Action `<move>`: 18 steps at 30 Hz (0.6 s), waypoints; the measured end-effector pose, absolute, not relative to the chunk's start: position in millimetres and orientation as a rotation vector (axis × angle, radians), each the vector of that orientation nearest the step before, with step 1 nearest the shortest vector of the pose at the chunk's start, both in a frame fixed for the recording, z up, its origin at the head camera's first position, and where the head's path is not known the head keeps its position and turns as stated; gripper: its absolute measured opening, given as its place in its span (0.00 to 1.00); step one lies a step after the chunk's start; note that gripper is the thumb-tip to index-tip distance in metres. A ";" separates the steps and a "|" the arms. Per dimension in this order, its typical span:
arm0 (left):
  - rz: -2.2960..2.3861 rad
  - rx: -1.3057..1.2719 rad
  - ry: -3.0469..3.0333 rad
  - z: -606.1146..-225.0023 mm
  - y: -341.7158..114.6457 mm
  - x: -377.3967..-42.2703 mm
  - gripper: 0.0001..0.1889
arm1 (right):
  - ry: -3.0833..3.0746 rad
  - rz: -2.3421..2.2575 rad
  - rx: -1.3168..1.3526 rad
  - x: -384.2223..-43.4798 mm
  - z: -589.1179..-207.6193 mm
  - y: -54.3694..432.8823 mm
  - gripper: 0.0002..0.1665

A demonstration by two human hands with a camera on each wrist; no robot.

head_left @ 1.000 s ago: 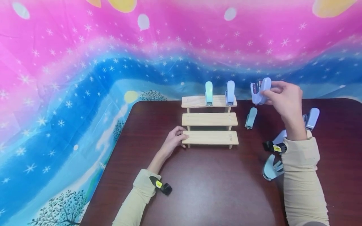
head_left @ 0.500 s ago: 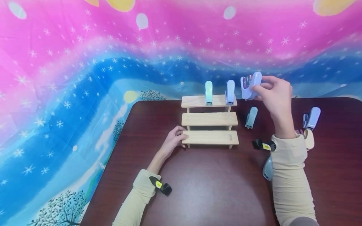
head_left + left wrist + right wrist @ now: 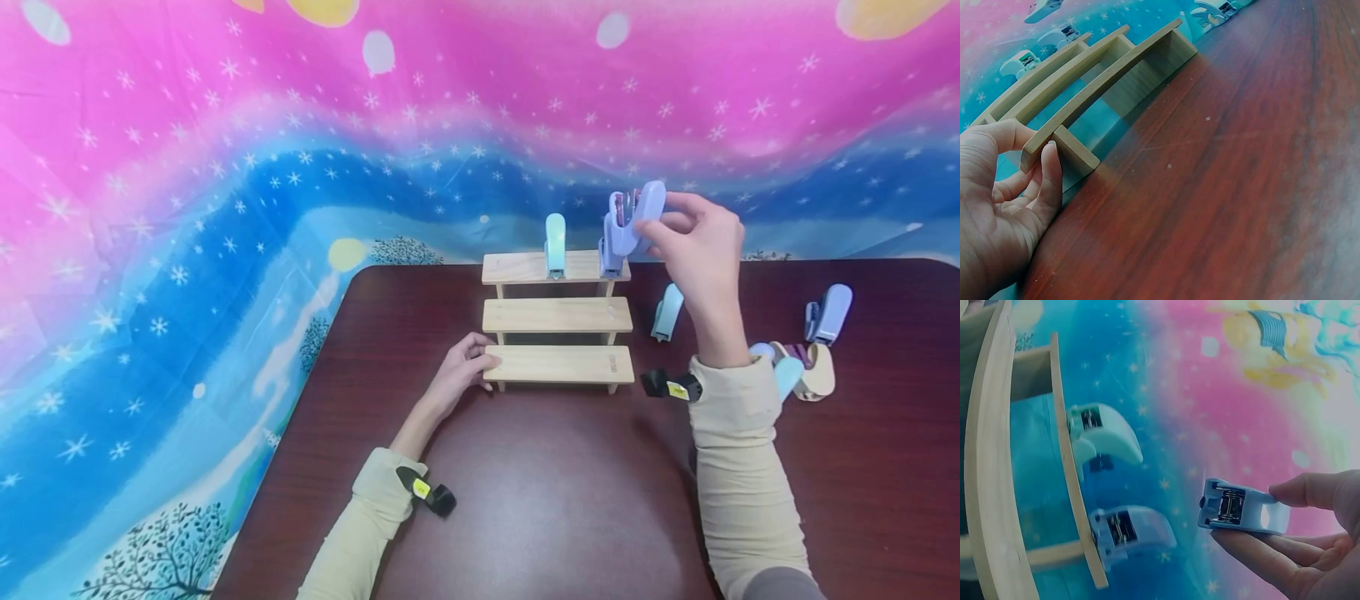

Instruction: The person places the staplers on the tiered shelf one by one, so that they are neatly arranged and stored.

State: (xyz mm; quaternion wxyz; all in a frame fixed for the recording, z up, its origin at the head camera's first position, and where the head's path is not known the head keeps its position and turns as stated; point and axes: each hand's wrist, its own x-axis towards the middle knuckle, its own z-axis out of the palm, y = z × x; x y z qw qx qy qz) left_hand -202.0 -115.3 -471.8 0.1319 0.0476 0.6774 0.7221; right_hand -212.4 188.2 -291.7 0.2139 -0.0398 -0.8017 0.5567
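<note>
My left hand (image 3: 459, 373) pinches the left end of the lowest tier of a three-tier wooden display rack (image 3: 551, 364), thumb on top and fingers underneath. Between thumb and fingers, my right hand (image 3: 701, 258) holds a lavender stapler (image 3: 1244, 509) in the air, above and to the right of the top tier's right end. On that tier a mint stapler (image 3: 555, 246) stands upright. Beside it stands another lavender stapler (image 3: 1141, 531), partly hidden in the head view behind the held one. The two lower tiers bear no stapler.
To the right of the rack a mint stapler (image 3: 667, 312) stands on the dark wooden table (image 3: 555, 492). Farther right are a lavender stapler (image 3: 830, 314), a cream stapler (image 3: 819, 372) and others partly behind my right sleeve. A patterned cloth (image 3: 420, 183) hangs behind the table.
My right hand has carried the lavender stapler leftward and slightly up, from right of the rack to near the top tier's right end. My left hand stays on the rack.
</note>
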 end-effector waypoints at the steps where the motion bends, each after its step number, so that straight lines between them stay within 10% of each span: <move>1: 2.096 0.137 1.964 -472.4 -115.2 -201.7 0.15 | -2.225 1.539 -0.105 -212.1 -291.6 185.7 0.27; 18: 2.089 0.142 1.967 -473.5 -115.4 -201.1 0.15 | -2.186 1.572 0.003 -212.1 -291.3 141.4 0.25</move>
